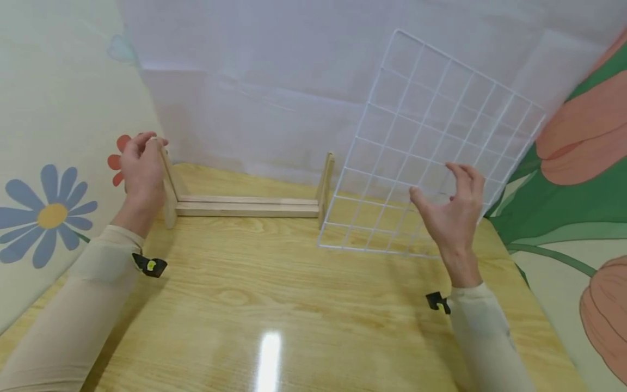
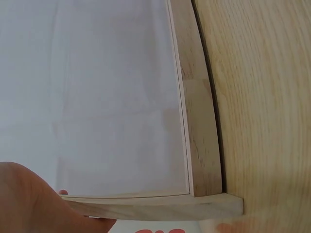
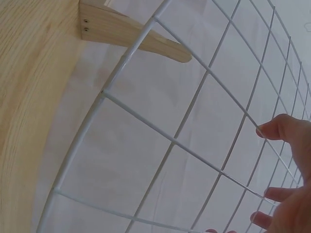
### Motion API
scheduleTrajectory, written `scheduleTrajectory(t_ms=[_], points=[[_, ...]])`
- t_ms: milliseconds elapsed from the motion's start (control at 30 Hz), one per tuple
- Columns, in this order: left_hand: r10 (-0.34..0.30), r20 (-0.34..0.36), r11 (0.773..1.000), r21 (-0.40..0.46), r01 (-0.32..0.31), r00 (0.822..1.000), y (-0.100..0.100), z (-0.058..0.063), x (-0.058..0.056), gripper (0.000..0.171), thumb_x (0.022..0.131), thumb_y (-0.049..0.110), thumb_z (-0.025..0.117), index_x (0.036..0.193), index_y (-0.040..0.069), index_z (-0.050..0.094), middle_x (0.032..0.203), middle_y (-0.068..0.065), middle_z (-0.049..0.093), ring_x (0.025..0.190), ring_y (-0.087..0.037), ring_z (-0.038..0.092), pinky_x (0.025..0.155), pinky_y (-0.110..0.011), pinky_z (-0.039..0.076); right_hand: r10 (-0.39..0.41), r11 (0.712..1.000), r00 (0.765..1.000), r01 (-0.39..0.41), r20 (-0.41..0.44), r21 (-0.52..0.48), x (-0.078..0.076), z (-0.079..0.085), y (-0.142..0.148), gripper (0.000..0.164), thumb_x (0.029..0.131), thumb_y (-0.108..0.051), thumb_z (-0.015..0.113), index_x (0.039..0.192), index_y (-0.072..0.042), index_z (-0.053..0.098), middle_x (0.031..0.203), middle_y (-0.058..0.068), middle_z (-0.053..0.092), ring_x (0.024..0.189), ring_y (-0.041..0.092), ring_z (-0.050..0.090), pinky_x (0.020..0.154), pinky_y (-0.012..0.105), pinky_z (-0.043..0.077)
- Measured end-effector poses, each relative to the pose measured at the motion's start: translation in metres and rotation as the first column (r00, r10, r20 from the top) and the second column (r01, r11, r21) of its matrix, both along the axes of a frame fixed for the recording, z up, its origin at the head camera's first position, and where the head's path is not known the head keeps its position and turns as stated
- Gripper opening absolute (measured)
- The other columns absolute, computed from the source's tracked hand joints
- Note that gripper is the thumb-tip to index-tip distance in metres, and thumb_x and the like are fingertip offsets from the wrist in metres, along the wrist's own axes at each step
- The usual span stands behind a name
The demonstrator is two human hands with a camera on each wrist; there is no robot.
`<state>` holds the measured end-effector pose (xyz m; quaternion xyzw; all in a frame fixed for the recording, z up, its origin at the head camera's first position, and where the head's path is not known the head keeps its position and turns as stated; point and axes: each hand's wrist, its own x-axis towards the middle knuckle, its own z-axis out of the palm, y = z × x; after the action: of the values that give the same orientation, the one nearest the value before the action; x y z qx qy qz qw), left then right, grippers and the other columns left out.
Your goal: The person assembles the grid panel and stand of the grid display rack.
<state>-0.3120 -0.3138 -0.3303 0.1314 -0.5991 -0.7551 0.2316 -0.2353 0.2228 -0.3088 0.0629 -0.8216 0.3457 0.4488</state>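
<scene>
A pale wooden frame (image 1: 245,209) stands on the table, a double bar linking two uprights. My left hand (image 1: 145,166) grips the top of its left upright (image 1: 170,190), also visible as a strip of wood (image 2: 160,208) in the left wrist view. To the right, a white wire grid panel (image 1: 364,158) stands tilted beside the frame's right upright (image 1: 325,185). My right hand (image 1: 455,209) holds the panel's wires with thumb and fingers spread across the mesh. The thumb (image 3: 278,128) touches a wire in the right wrist view; some fingertips are partly hidden.
The wood-grain table (image 1: 235,305) runs underneath, with a bright reflection near its front. A white cloth (image 1: 269,81) hangs behind the frame and panel. Walls with printed flowers (image 1: 52,216) rise at both sides.
</scene>
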Motion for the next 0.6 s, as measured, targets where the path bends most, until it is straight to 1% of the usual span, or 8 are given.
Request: scheduleTrajectory(t_ms=[100, 167, 267, 367, 400, 467, 533, 600], points=[[-0.003, 0.007, 1.0, -0.014, 0.003, 1.0, -0.001, -0.001, 0.001, 0.035, 0.103, 0.027, 0.058, 0.136, 0.018, 0.062, 0.139, 0.004, 0.054, 0.129, -0.008, 0.044, 0.104, -0.02, 0.035, -0.002, 1.0, 1.0, 0.002, -0.007, -0.002, 0.0, 0.002, 0.0, 0.068, 0.075, -0.025, 0.09, 0.134, -0.004, 0.064, 0.136, 0.013, 0.05, 0.123, 0.025, 0.051, 0.076, 0.041, 0.046], [-0.004, 0.024, 1.0, -0.031, 0.005, 1.0, -0.002, -0.001, 0.003, 0.034, 0.103, 0.028, 0.058, 0.135, 0.019, 0.065, 0.141, 0.005, 0.053, 0.129, -0.008, 0.043, 0.104, -0.021, 0.034, -0.004, 1.0, 1.0, 0.004, -0.017, -0.003, -0.001, 0.003, 0.0, 0.067, 0.075, -0.025, 0.091, 0.133, -0.004, 0.064, 0.136, 0.013, 0.05, 0.123, 0.024, 0.051, 0.075, 0.039, 0.045], [-0.017, 0.029, 0.999, -0.036, 0.018, 0.999, -0.002, -0.003, 0.005, 0.036, 0.103, 0.03, 0.058, 0.137, 0.02, 0.065, 0.144, 0.005, 0.053, 0.134, -0.009, 0.038, 0.109, -0.021, 0.03, -0.01, 1.0, 0.999, 0.01, -0.031, -0.002, 0.0, 0.003, 0.001, 0.068, 0.075, -0.025, 0.092, 0.133, -0.003, 0.064, 0.136, 0.013, 0.051, 0.123, 0.024, 0.051, 0.075, 0.042, 0.046], [-0.035, 0.019, 0.999, -0.017, 0.036, 0.999, -0.002, -0.003, 0.007, 0.037, 0.103, 0.03, 0.06, 0.137, 0.019, 0.066, 0.145, 0.004, 0.052, 0.137, -0.01, 0.035, 0.112, -0.023, 0.026, -0.018, 1.0, 0.999, 0.018, -0.04, -0.003, 0.001, 0.004, 0.002, 0.068, 0.075, -0.025, 0.092, 0.133, -0.004, 0.065, 0.136, 0.012, 0.051, 0.123, 0.023, 0.051, 0.074, 0.041, 0.046], [-0.047, 0.02, 0.999, -0.013, 0.047, 0.999, -0.002, -0.003, 0.008, 0.037, 0.102, 0.029, 0.061, 0.137, 0.019, 0.066, 0.146, 0.004, 0.052, 0.137, -0.01, 0.035, 0.113, -0.024, 0.025, -0.019, 1.0, 0.999, 0.019, -0.04, 0.0, 0.001, 0.004, 0.002, 0.068, 0.075, -0.026, 0.092, 0.133, -0.004, 0.064, 0.136, 0.012, 0.051, 0.123, 0.023, 0.05, 0.074, 0.042, 0.046], [-0.072, 0.024, 0.997, -0.017, 0.073, 0.997, -0.001, -0.003, 0.009, 0.037, 0.1, 0.031, 0.065, 0.135, 0.02, 0.068, 0.146, 0.004, 0.052, 0.136, -0.012, 0.037, 0.112, -0.028, 0.028, -0.02, 1.0, 0.999, 0.02, -0.042, 0.003, 0.001, 0.005, 0.003, 0.069, 0.075, -0.027, 0.092, 0.134, -0.005, 0.064, 0.137, 0.012, 0.051, 0.124, 0.022, 0.05, 0.074, 0.042, 0.046], [-0.119, 0.02, 0.993, -0.017, 0.119, 0.993, 0.001, -0.004, 0.01, 0.038, 0.098, 0.032, 0.069, 0.134, 0.02, 0.069, 0.147, 0.004, 0.052, 0.136, -0.012, 0.039, 0.114, -0.035, 0.029, -0.021, 1.0, 0.999, 0.022, -0.049, 0.008, 0.0, 0.006, 0.003, 0.069, 0.075, -0.027, 0.092, 0.135, -0.006, 0.064, 0.137, 0.012, 0.05, 0.125, 0.023, 0.049, 0.074, 0.042, 0.046], [-0.175, 0.021, 0.984, -0.032, 0.176, 0.984, 0.003, -0.005, 0.011, 0.041, 0.097, 0.034, 0.071, 0.136, 0.021, 0.068, 0.147, 0.004, 0.054, 0.136, -0.012, 0.041, 0.116, -0.044, 0.028, -0.022, 1.0, 0.998, 0.023, -0.057, 0.009, -0.001, 0.007, 0.003, 0.069, 0.075, -0.028, 0.092, 0.135, -0.007, 0.064, 0.137, 0.011, 0.05, 0.125, 0.023, 0.049, 0.075, 0.044, 0.047]])
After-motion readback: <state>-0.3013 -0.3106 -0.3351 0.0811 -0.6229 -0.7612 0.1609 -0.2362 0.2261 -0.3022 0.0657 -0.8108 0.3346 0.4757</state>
